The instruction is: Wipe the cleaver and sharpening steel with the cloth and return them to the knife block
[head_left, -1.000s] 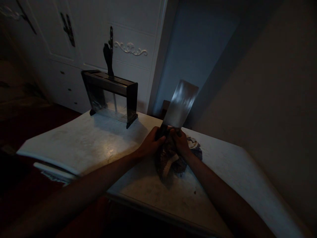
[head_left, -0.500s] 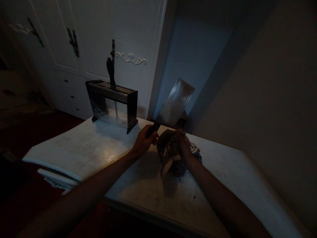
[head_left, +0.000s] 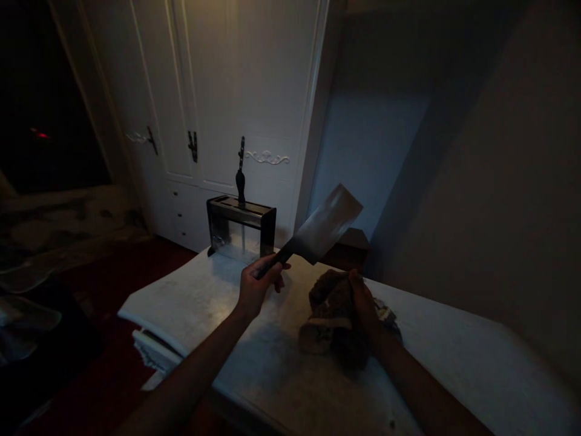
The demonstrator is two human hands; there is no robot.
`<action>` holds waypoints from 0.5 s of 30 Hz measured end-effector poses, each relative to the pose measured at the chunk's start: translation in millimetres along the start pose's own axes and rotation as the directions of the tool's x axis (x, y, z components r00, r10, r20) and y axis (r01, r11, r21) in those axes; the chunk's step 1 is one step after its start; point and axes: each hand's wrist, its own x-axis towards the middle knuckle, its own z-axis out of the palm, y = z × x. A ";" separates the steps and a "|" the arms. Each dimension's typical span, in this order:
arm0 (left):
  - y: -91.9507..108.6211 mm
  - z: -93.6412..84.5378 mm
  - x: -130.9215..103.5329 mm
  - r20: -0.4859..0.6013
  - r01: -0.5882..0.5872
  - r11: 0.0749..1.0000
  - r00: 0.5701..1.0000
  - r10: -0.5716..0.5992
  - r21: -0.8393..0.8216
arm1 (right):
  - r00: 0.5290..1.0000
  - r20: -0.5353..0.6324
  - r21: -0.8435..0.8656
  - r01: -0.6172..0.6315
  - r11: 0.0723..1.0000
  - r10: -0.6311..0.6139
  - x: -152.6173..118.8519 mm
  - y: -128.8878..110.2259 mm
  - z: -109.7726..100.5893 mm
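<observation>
A: What do your left fingers hold?
B: Your left hand [head_left: 254, 293] is closed around the black handle of a cleaver [head_left: 330, 223], your thumb along it. The broad metal blade tilts up toward the far right, raised above the bench [head_left: 170, 293].

A: And your right?
B: Your right hand [head_left: 365, 306] holds a bunched brown cloth [head_left: 333, 303] at its upper right side. Some of those fingers are hidden, and the light is dim, so how tightly they press cannot be told.

A: Where is the cloth?
B: On the bench, to the right of your left hand and nearer to you than the blade. The cleaver and the cloth are apart. A paler fold hangs on the cloth's near left side.

A: What else is around you?
B: On the bench's far left side stands a dark knife block [head_left: 267, 227] with a see-through front and one black handle upright in its top. Behind it rises a white cabinet [head_left: 258, 91] with dark handles. A brown box [head_left: 351, 242] sits beyond the bench's far edge, partly behind the blade. To the left lies a red floor [head_left: 118, 272].
</observation>
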 end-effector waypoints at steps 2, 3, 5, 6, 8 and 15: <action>10.1 -11.3 -2.6 -0.004 0.027 0.999 1.000 -0.027 0.018 | 1.000 0.005 0.008 -0.029 1.000 0.029 0.4 0.5 -0.7; 17.0 -17.0 -2.8 -0.001 0.047 0.998 0.999 -0.047 0.030 | 0.999 0.015 0.017 -0.048 0.999 0.048 0.3 0.5 -1.2; 35.0 -27.6 -0.9 0.012 0.102 0.993 0.995 -0.103 0.060 | 0.997 0.037 0.029 -0.076 0.997 0.075 0.2 0.3 -2.3; 45.6 -32.3 1.2 0.022 0.133 0.988 0.991 -0.135 0.079 | 0.996 0.042 0.032 -0.083 0.996 0.082 0.2 0.3 -2.8; 68.5 -40.3 7.3 0.043 0.189 0.973 0.980 -0.196 0.131 | 0.995 0.051 0.039 -0.086 0.996 0.084 0.6 0.9 -3.8; 133.4 -50.5 32.7 0.115 0.269 0.918 0.943 -0.313 0.293 | 0.995 0.022 -0.024 -0.092 0.995 0.093 3.2 0.7 -2.5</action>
